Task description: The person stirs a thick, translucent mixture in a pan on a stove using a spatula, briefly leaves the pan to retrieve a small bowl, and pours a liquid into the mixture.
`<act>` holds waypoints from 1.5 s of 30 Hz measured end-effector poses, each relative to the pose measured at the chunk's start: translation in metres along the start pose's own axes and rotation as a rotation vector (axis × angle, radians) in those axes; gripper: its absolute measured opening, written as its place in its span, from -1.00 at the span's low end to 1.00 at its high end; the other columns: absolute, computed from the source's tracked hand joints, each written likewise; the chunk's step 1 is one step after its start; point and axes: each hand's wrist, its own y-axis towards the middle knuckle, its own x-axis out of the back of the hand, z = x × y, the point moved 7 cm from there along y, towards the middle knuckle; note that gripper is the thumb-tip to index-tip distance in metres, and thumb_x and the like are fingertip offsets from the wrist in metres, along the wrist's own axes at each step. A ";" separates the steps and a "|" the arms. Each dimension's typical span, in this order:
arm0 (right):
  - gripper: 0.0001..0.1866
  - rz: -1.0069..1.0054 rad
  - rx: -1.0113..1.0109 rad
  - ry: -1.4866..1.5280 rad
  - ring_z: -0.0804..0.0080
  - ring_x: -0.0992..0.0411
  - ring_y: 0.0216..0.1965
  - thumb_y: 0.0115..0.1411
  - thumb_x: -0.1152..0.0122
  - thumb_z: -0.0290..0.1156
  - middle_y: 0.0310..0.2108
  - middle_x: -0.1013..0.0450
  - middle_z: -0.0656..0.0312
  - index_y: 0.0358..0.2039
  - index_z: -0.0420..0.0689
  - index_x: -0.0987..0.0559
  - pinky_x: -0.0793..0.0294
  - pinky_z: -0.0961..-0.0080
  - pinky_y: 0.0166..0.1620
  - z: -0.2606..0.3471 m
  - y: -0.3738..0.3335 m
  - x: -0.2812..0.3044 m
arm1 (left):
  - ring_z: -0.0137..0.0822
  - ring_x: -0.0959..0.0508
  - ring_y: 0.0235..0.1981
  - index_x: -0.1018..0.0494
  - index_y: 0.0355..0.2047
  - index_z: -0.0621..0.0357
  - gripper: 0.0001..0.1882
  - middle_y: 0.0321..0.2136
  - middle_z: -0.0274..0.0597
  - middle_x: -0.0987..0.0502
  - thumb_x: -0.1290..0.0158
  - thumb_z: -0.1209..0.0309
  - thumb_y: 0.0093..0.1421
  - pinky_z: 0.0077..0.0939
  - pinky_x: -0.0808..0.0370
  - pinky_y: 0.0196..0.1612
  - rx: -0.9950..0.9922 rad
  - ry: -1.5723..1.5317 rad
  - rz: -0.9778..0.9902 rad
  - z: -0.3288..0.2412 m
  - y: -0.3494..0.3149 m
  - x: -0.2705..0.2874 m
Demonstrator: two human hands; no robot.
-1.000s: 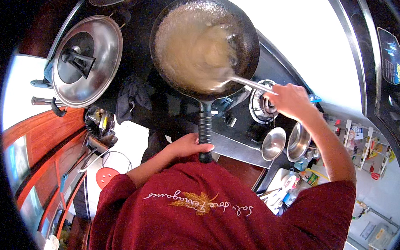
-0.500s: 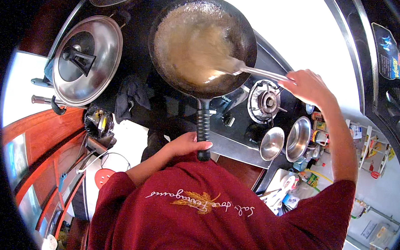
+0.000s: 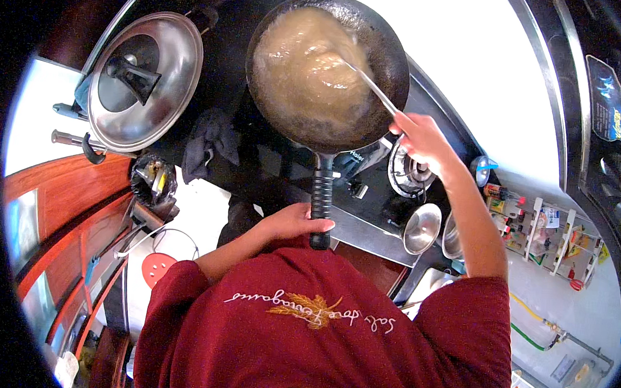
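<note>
A dark wok (image 3: 396,65) sits on the black stove, partly filled with brownish, cloudy liquid (image 3: 296,60). Its ribbed black handle (image 3: 322,184) points toward me, and my left hand (image 3: 298,223) is closed round the lower end. My right hand (image 3: 422,140) grips the metal shaft of a spatula (image 3: 375,90) above the wok's right rim. The spatula's blade is sunk in the liquid and hidden, with ripples around it.
A steel lid (image 3: 184,68) with a black knob lies left of the wok. Right of the wok is a bare gas burner (image 3: 411,168), partly behind my right hand. A steel bowl (image 3: 422,228) stands nearer me. A dark cloth (image 3: 208,143) hangs at the stove's left.
My right hand has moved left and a little nearer, and the spatula now slants steeply into the liquid. My left hand stays on the wok handle. The whole view has shifted slightly.
</note>
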 end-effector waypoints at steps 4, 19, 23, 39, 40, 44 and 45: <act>-0.65 0.075 0.436 -0.579 0.62 -0.19 -0.76 0.22 0.08 -0.15 -0.75 -0.25 0.34 -0.45 -0.20 -0.46 -0.16 0.60 -0.70 -0.023 -0.049 0.029 | -0.48 -0.39 -0.38 -0.38 -0.35 0.15 -0.59 -0.44 -0.35 -0.44 -0.08 0.03 0.04 -0.53 -0.35 -0.24 -0.011 -0.011 -0.001 0.004 0.003 0.000; -0.61 0.082 0.201 -0.466 0.38 -0.31 -0.67 0.22 0.14 -0.15 -0.71 -0.32 0.20 -0.52 -0.23 -0.43 -0.28 0.50 -0.60 -0.006 -0.038 0.031 | -0.46 -0.38 -0.39 -0.40 -0.39 0.16 -0.56 -0.44 -0.31 -0.45 -0.07 -0.01 0.04 -0.51 -0.35 -0.26 0.005 0.022 0.000 0.000 0.001 0.000; -0.52 0.055 0.084 -1.076 0.03 -0.40 -0.48 0.23 0.20 -0.05 -0.58 -0.42 -0.03 -0.46 -0.26 -0.43 -0.36 0.20 -0.37 0.000 -0.071 0.036 | -0.47 -0.38 -0.34 -0.42 -0.37 0.19 -0.54 -0.41 -0.29 -0.46 -0.08 -0.01 0.05 -0.53 -0.33 -0.21 0.030 0.012 0.029 -0.006 -0.003 -0.002; -0.53 0.153 0.065 -1.076 0.01 -0.42 -0.44 0.24 0.20 -0.07 -0.54 -0.43 -0.08 -0.43 -0.24 -0.49 -0.37 0.18 -0.30 0.002 -0.071 0.025 | -0.44 -0.39 -0.31 -0.41 -0.34 0.20 -0.49 -0.36 -0.23 -0.47 -0.06 -0.06 0.03 -0.48 -0.34 -0.18 0.046 0.076 -0.011 -0.005 -0.004 0.001; -0.52 0.148 0.104 -1.094 -0.02 -0.43 -0.36 0.23 0.20 -0.06 -0.48 -0.44 -0.09 -0.42 -0.24 -0.49 -0.37 0.18 -0.28 0.013 -0.072 0.009 | -0.44 -0.39 -0.32 -0.41 -0.34 0.20 -0.49 -0.37 -0.23 -0.47 -0.06 -0.06 0.03 -0.48 -0.34 -0.18 0.043 0.049 -0.009 0.001 -0.003 0.000; -0.48 -0.025 0.240 -0.942 0.03 -0.47 -0.34 0.23 0.21 -0.04 -0.48 -0.46 -0.12 -0.49 -0.24 -0.54 -0.43 0.16 -0.25 0.044 -0.013 -0.028 | -0.44 -0.38 -0.34 -0.41 -0.34 0.18 -0.49 -0.40 -0.24 -0.46 -0.06 -0.07 0.03 -0.49 -0.34 -0.19 0.028 0.005 -0.009 0.012 0.003 -0.002; -0.47 -0.073 0.274 -0.818 0.05 -0.47 -0.39 0.22 0.19 -0.03 -0.51 -0.45 -0.10 -0.50 -0.24 -0.54 -0.42 0.19 -0.29 0.046 0.000 -0.022 | -0.44 -0.38 -0.34 -0.41 -0.35 0.18 -0.49 -0.41 -0.25 -0.46 -0.06 -0.07 0.03 -0.49 -0.34 -0.20 0.019 0.006 -0.024 0.008 0.002 0.000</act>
